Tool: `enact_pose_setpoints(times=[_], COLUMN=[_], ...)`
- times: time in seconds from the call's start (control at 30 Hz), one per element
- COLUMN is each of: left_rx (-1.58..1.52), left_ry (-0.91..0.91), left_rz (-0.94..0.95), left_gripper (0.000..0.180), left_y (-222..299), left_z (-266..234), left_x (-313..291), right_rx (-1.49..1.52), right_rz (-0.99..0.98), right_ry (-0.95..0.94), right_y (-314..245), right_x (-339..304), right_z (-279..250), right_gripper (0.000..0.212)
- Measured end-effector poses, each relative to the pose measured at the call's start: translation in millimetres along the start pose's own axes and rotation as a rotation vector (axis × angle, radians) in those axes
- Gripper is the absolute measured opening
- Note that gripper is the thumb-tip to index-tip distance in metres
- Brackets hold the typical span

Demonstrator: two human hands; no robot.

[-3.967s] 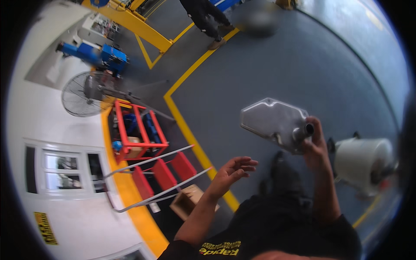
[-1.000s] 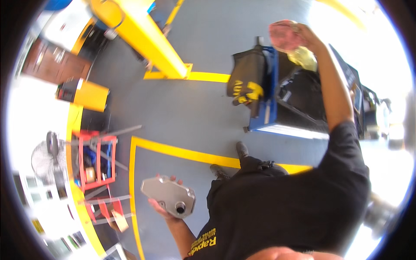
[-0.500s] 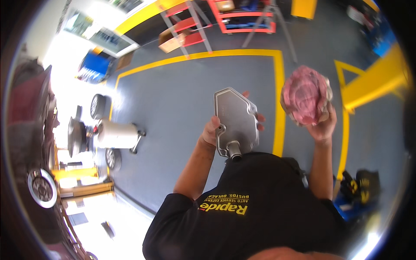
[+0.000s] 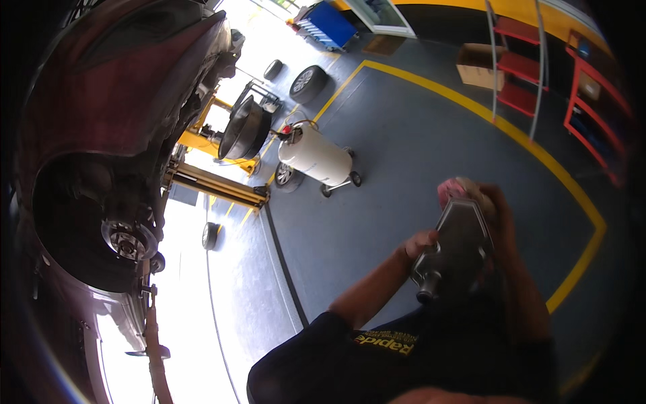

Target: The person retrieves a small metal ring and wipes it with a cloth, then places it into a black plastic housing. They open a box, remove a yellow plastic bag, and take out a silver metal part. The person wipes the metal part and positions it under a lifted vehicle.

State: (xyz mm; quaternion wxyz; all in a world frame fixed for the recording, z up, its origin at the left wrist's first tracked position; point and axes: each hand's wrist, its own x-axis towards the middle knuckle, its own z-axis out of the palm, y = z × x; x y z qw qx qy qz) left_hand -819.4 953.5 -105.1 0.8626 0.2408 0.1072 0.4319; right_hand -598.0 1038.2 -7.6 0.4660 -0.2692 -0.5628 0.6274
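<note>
A flat, many-sided metal transmission filter point(image 4: 464, 239) with a short round neck is tilted up in front of my body. My left hand point(image 4: 420, 244) grips its left edge, thumb on the face and the other fingers hidden behind. My right hand point(image 4: 496, 205) is closed around a crumpled pink and whitish cloth point(image 4: 449, 191) at the filter's far end. The filter covers part of the cloth and of this hand. Whether the cloth presses on the filter's back I cannot tell.
A dark red car point(image 4: 121, 101) with a bare wheel hub point(image 4: 126, 242) stands raised on the left. Beyond are a white wheeled tank point(image 4: 315, 158), a black drain pan point(image 4: 245, 131) and loose wheels point(image 4: 308, 84). A cardboard box point(image 4: 479, 67) sits beside a red step ladder point(image 4: 518, 64).
My view has swung left, bringing the car in. The cloth in my right hand has come from well apart on the right to the filter's far end. My left hand still holds the filter.
</note>
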Motion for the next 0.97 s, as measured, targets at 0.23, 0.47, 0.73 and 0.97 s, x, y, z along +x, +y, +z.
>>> enact_pose_setpoints(times=[0.23, 0.47, 0.73, 0.97], left_rx=[0.446, 0.351, 0.116, 0.348], left_ry=[0.402, 0.771, 1.089, 0.883], left_rz=[-0.019, 0.502, 1.058, 1.506], left_gripper=[0.109, 0.126, 0.121, 0.114], left_y=[229.8, 348.0, 528.7, 704.7], left_z=[40.8, -94.4, -124.8, -160.1], left_x=[43.2, -69.5, -195.3, -232.7], right_rx=[-0.051, 0.411, 0.784, 0.871], right_rz=[0.477, 0.592, 0.601, 0.167], right_ry=[-0.514, -0.474, -0.816, -1.295], right_y=[18.5, 191.6, 259.8, 209.4], right_x=[283.3, 504.8, 715.5, 884.6], right_z=[74.8, 254.1, 538.2, 831.6], right_gripper=[0.026, 0.061, 0.057, 0.06])
